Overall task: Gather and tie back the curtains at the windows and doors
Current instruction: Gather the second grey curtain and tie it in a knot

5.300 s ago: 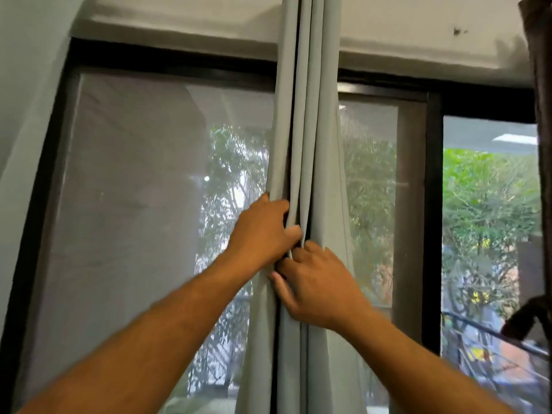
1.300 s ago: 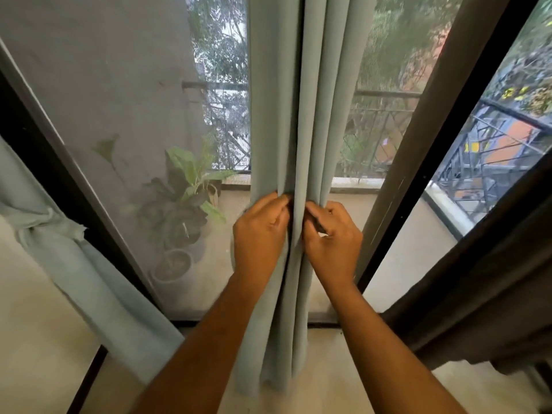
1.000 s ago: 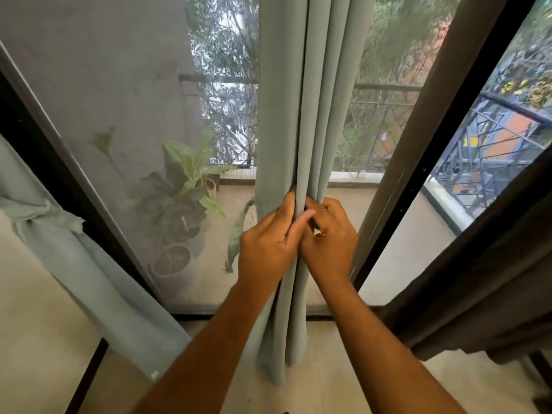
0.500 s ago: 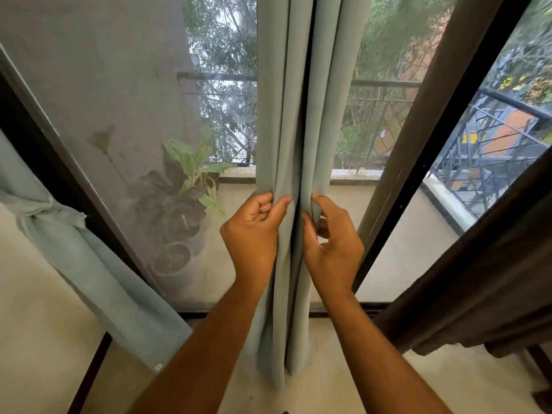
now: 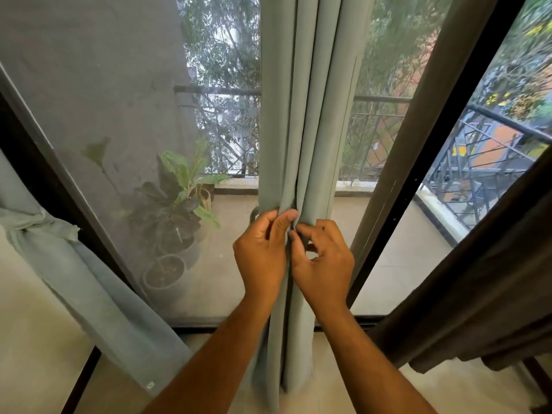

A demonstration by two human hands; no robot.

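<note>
Gathering the middle curtain, tie not yet made.

The pale grey-green pleated fabric curtain (image 5: pixel 301 115) hangs bunched down the centre of the frame, between both hands: the left hand (image 5: pixel 263 252) pinches its folds from one side, the right hand (image 5: pixel 324 261) pinches the neighbouring fold. At lower left a light blue-green curtain (image 5: pixel 74 282) already sits knotted; the dark brown curtain (image 5: pixel 484 300) at lower right looks loose.

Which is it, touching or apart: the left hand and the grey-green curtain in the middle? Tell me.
Touching. The head view shows the left hand with its fingers curled round the folds of the grey-green curtain.
</note>
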